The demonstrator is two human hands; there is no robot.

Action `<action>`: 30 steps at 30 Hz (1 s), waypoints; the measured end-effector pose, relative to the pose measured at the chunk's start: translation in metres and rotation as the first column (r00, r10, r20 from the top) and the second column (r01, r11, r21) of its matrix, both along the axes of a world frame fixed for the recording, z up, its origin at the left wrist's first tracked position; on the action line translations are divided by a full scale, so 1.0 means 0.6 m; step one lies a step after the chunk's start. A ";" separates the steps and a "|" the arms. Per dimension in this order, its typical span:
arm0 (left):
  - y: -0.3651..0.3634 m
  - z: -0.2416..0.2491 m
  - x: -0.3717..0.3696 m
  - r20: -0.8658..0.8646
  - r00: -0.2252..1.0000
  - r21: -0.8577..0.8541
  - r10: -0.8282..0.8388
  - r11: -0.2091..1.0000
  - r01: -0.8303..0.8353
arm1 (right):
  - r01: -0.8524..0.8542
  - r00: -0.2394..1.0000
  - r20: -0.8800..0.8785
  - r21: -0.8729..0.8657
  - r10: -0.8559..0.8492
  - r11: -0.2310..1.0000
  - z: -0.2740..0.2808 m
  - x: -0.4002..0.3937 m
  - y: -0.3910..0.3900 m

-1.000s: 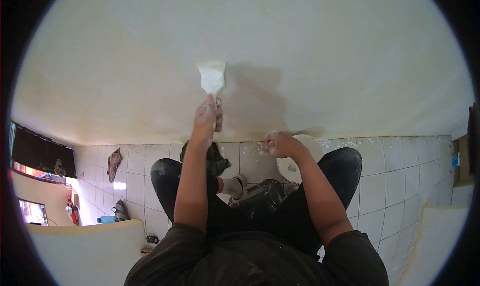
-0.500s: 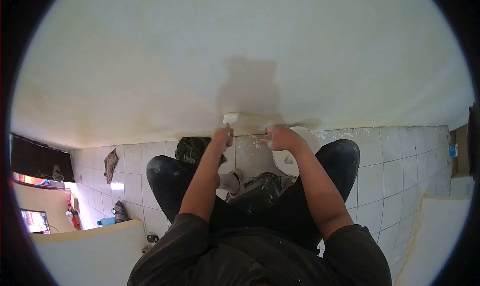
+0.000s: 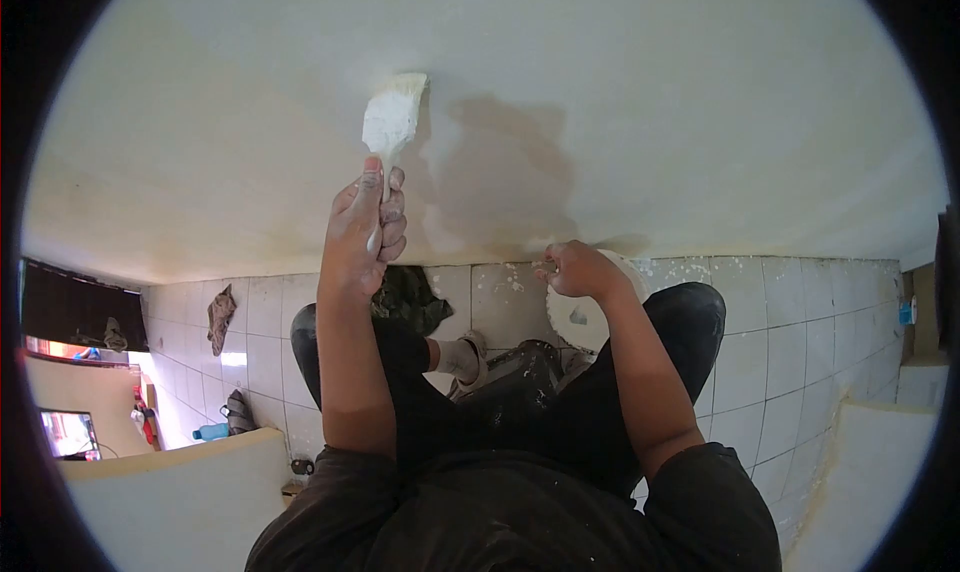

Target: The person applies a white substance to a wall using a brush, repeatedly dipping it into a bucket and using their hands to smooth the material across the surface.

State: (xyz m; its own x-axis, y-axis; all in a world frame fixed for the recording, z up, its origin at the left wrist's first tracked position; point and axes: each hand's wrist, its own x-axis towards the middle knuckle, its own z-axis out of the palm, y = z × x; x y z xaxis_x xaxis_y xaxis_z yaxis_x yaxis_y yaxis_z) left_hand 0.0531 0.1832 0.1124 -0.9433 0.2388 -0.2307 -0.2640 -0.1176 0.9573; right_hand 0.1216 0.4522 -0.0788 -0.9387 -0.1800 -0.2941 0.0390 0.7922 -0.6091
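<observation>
Left hand (image 3: pixel 372 217) holds the brush (image 3: pixel 393 117) by its handle, thumb laid along the neck and fingers curled round the other side, a grip that probably steadies the broad head while keeping skin clear of the bristles. As the head camera shows it, the brush is up against the wall (image 3: pixel 680 122), above the floor (image 3: pixel 760 302), with its bristles pointing up and leaning slightly right; their tips seem to meet the surface, though contact is hard to confirm from this angle. White smears coat the brush head and mark the fingers. Right hand (image 3: pixel 580 269) hangs over or just beside the tub (image 3: pixel 562 324), its fingers loosely bent and close together; whether they pinch anything or touch the rim, I cannot tell. The tub sits on the floor near the wall, just inside the right knee (image 3: pixel 690 317), a spot that likely suits easy reach from both hands. Near the left forearm, a dark cloth (image 3: pixel 412 302) lies crumpled at the wall's foot. White specks (image 3: pixel 680 270) dot the floor there, perhaps drips from the brush.
</observation>
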 end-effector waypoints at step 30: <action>0.004 0.052 -0.032 -0.274 0.953 0.127 0.125 0.988 -0.093 | -0.067 0.892 -0.418 -0.500 -0.173 0.863 0.127 0.008 -0.077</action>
